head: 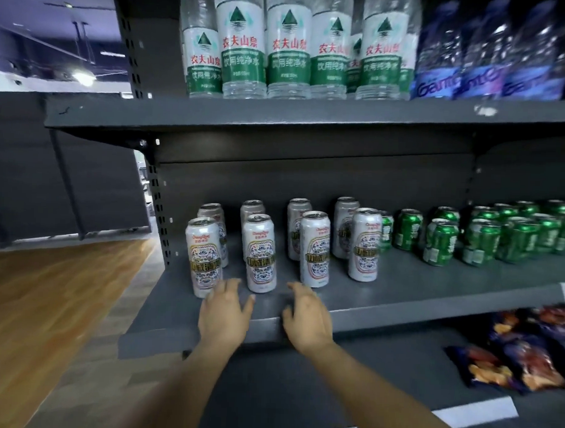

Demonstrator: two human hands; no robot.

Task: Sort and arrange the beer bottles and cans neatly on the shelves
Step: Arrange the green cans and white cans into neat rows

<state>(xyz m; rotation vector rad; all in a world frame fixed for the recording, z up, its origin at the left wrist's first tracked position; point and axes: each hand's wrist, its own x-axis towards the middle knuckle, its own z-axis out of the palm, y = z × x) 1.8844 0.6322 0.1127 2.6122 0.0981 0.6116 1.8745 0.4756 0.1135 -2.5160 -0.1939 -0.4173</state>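
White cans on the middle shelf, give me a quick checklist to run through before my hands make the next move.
1. Left hand free, fingers spread: ok.
2. Right hand free, holding nothing: ok.
3. White cans all upright: ok.
4. White cans in even front and back rows: not ok, the fronts stagger.
5. Green cans kept apart from the white ones: not ok, one green can sits right behind the rightmost white can.
6. Bare shelf in front for pulling cans forward: ok.
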